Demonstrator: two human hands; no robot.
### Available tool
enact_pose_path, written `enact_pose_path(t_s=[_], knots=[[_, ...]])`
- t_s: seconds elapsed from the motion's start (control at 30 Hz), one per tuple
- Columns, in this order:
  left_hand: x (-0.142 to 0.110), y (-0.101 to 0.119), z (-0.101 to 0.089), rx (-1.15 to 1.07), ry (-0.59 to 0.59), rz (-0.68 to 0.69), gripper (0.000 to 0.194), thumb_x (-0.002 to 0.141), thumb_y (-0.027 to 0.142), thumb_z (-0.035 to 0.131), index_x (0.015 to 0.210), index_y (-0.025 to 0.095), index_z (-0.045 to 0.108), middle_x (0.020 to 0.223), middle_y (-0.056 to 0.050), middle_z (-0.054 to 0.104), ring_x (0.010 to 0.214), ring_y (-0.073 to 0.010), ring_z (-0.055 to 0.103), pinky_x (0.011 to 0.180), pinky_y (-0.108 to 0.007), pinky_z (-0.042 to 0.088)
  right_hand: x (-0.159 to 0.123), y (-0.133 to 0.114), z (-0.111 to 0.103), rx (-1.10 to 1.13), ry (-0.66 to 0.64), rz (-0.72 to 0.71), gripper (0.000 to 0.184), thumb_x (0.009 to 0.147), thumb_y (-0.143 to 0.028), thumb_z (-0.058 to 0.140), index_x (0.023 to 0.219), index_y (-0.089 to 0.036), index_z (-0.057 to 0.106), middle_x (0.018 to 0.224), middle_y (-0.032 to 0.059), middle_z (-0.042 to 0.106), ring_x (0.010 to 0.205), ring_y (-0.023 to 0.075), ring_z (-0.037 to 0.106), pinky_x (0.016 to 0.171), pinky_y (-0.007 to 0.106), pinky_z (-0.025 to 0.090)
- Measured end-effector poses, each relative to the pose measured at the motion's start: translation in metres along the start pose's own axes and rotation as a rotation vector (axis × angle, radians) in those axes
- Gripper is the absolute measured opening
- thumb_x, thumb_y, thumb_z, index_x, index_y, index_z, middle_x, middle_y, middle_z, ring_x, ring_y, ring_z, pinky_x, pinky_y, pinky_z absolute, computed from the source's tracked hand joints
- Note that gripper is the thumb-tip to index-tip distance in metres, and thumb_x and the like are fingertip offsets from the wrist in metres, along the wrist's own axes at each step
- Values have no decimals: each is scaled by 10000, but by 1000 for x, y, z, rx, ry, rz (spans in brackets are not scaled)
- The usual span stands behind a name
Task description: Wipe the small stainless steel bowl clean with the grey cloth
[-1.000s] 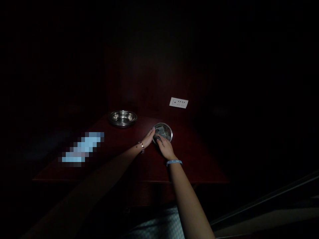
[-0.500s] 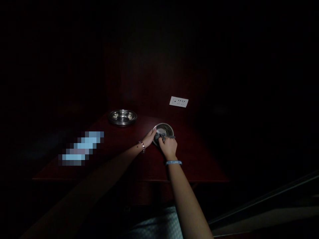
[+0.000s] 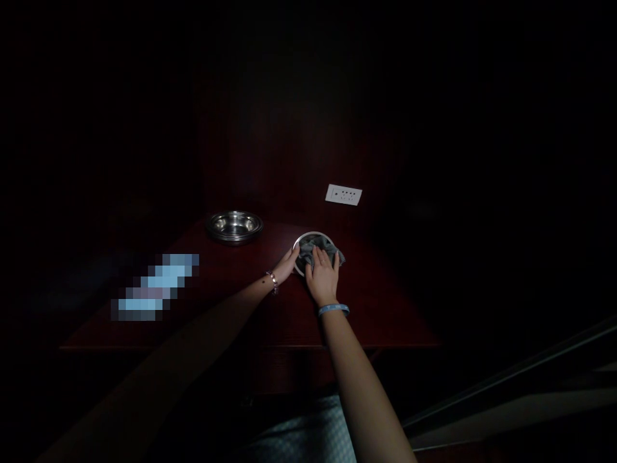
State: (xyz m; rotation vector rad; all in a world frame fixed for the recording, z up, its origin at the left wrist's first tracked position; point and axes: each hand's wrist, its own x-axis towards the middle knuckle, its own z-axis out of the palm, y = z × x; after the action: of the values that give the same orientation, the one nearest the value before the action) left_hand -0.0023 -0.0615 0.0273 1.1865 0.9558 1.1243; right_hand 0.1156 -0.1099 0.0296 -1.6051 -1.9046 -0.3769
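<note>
1. Pale checked fabric point(image 3: 318, 427) at the bottom centre, dim and soft-looking, lies below the table's near edge.
2. My right hand point(image 3: 323, 278), a smooth blue band point(image 3: 333, 310) at its wrist, is just right of the frame's centre, fingers spread apart and laid on the grey cloth point(image 3: 324, 242).
3. My left hand point(image 3: 285, 265), with a beaded bracelet point(image 3: 273, 281), is clamped on the left rim of the metal bowl point(image 3: 314, 233), thumb on the inner side.
4. The bowl is round, shiny and tilted towards me near the centre; I can't tell whether its base touches the table. I judge it light, stiff and hard to break, slick on its walls, so the rim gives me the surest hold.
5. The cloth, crumpled inside and over the bowl's right edge, should be limp and nearly weightless; spread fingers or a bunched pinch would suit it.
6. The dark red table point(image 3: 385, 308) has a low sheen. A pixelated bluish patch point(image 3: 164, 280) at left hides its contents.
7. Beyond, left of centre, sit polished, round, nested-looking metal dishes point(image 3: 235, 226).
8. Farthest, a flat white socket plate point(image 3: 344, 194) is on the reddish wall, above centre.
</note>
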Motion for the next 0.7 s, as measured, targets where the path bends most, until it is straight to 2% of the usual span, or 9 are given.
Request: enact_pose_path(t_s=[0.1, 0.2, 0.33, 0.43, 0.5, 0.53, 0.6, 0.7], knots=[[-2, 0, -1, -1, -33, 28, 544, 916, 564, 382, 1338, 240, 495, 1219, -92, 670, 1083, -250, 635, 800, -347, 578, -1, 2, 4, 63, -38, -44, 505, 931, -245, 356, 1414, -113, 418, 1457, 122, 453, 1368, 246, 383, 1184, 495, 60], [1, -4, -3, 0, -64, 58, 571, 896, 594, 402, 1348, 254, 485, 1304, -85, 620, 1157, -258, 598, 837, -343, 568, -1, 4, 6, 135, -77, -85, 501, 943, -245, 339, 1432, -148, 396, 1483, 98, 419, 1397, 215, 346, 1190, 477, 70], [5, -6, -5, -57, -70, 89, 585, 912, 578, 378, 1354, 209, 488, 1355, -119, 575, 1218, -264, 560, 966, -386, 506, -1, 3, 3, 229, -117, -144, 458, 959, -243, 330, 1399, -184, 443, 1446, 75, 477, 1383, 185, 375, 1190, 453, 111], [4, -3, -5, -91, -32, 90, 577, 933, 543, 362, 1350, 165, 488, 1331, -136, 590, 1236, -254, 548, 1039, -389, 445, 0, -1, -1, 247, -164, -134, 390, 976, -245, 314, 1239, -163, 591, 1281, 97, 630, 1244, 189, 535, 1123, 392, 283], [2, 0, -4, -82, -14, 112, 565, 942, 526, 353, 1346, 155, 490, 1302, -123, 613, 1237, -258, 545, 1055, -387, 424, 0, -3, -4, 200, -201, -71, 385, 988, -268, 308, 1066, -149, 666, 1090, 111, 714, 1058, 198, 643, 971, 323, 418], [1, 1, -3, -69, -8, 136, 557, 946, 519, 348, 1335, 152, 500, 1289, -115, 623, 1236, -260, 543, 1059, -384, 417, 0, -4, -6, 163, -210, -33, 391, 992, -283, 310, 996, -150, 677, 1009, 111, 729, 972, 199, 668, 886, 296, 448], [0, 3, -3, -34, -1, 200, 543, 951, 507, 339, 1300, 138, 530, 1279, -111, 629, 1235, -254, 542, 1067, -367, 405, 0, -6, -8, 78, -203, 21, 386, 993, -309, 327, 923, -159, 676, 929, 108, 733, 873, 200, 678, 785, 271, 450], [1, 3, -3, 20, 43, 284, 539, 952, 497, 333, 1257, 111, 554, 1288, -125, 619, 1233, -226, 543, 1078, -325, 386, 1, -9, -11, -19, -174, 24, 355, 984, -320, 355, 903, -173, 668, 912, 104, 732, 847, 202, 671, 785, 276, 430]])
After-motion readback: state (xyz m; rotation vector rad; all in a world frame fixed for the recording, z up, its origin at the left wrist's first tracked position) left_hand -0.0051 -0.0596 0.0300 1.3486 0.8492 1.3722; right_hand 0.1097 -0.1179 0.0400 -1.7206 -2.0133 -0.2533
